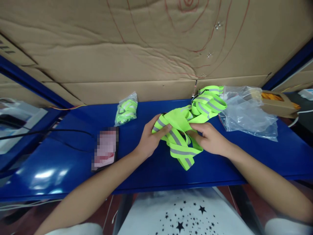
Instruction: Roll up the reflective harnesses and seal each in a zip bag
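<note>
My left hand [153, 135] grips a bundle of neon yellow-green reflective strap [177, 138] with grey stripes, its thumb lying across the top. On the bundle's other side, my right hand [207, 137] is closed on the strap, its fingertips partly hidden among the loops. One strap end hangs down toward the table's front. Just behind, another heap of the same reflective strap [207, 102] lies by the back wall; folds overlap, so I cannot tell whether the two are joined. A clear bag [126, 109] packed with similar strap sits at the back left.
The blue table [144, 174] meets a cardboard wall [137, 62] behind. A phone [105, 148] with cables beside it lies at left. Empty clear plastic bags [246, 112] spread at right, next to an open cardboard box [278, 102] holding something orange. Blue posts flank both sides.
</note>
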`<state>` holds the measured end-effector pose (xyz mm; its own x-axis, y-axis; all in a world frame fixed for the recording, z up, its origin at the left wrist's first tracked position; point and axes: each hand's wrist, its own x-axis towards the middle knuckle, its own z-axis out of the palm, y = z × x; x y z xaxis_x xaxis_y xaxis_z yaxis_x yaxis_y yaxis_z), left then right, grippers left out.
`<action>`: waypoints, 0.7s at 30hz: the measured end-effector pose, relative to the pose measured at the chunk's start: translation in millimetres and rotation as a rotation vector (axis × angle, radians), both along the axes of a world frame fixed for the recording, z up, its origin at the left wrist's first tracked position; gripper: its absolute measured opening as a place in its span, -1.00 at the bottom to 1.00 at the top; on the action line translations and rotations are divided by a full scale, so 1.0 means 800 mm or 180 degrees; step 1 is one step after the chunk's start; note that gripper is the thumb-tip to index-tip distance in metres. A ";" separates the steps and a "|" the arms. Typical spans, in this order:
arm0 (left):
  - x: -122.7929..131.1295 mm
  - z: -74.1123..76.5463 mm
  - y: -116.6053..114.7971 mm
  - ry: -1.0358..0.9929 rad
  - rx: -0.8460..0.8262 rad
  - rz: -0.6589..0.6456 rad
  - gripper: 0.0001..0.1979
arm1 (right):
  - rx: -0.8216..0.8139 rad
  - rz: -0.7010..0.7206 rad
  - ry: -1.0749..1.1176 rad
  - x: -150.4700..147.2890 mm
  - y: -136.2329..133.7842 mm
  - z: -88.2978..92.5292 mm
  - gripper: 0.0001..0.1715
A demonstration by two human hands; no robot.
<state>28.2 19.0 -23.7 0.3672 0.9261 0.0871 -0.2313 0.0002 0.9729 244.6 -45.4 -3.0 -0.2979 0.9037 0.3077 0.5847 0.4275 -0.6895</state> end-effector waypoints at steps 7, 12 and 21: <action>-0.001 0.002 -0.003 0.0353 0.0029 -0.0486 -0.52 | 0.0034 0.0131 -0.0230 -0.004 0.001 -0.006 -0.76; -0.001 -0.001 -0.001 0.0690 0.0194 -0.0310 -0.52 | -0.0221 0.0172 -0.0859 -0.012 -0.007 -0.003 -0.71; 0.000 -0.001 -0.006 0.1063 0.1110 -0.0200 -0.44 | 0.0330 0.0209 -0.1699 -0.016 -0.011 0.001 -0.44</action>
